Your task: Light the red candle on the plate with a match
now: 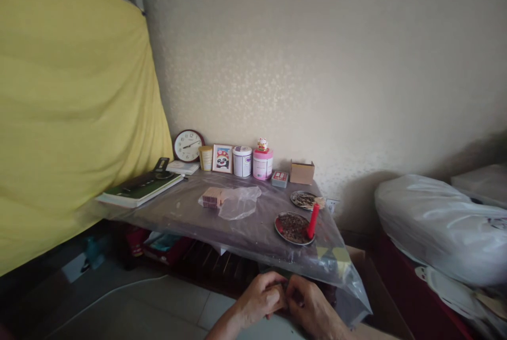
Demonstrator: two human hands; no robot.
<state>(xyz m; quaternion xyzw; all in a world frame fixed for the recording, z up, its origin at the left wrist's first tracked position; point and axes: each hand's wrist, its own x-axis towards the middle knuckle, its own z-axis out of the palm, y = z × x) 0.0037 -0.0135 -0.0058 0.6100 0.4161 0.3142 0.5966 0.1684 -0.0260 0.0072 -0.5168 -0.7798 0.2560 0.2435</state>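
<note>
In front of the table's near edge, my left hand (261, 298) is closed around a small tan matchbox (278, 298). My right hand (311, 303) is closed at the box's right end, its fingertips pinched; what they hold is hidden. Above my hands on the table, a red candle (313, 221) stands slightly tilted at the right side of a round metal plate (295, 243) with dark bits in it. Behind it, a second metal plate (295, 202) carries several matchsticks (307, 200). A pack of small boxes (213, 197) lies mid-table beside crumpled clear plastic wrap (240, 204).
Clear plastic sheeting (178, 222) covers the table and hangs past its right corner. Along the wall stand a clock (188, 145), a picture frame (222, 159), two tins (242, 163) and a cardboard box (301, 172). Books (142, 187) lie left; a white bag (431, 224) sits right.
</note>
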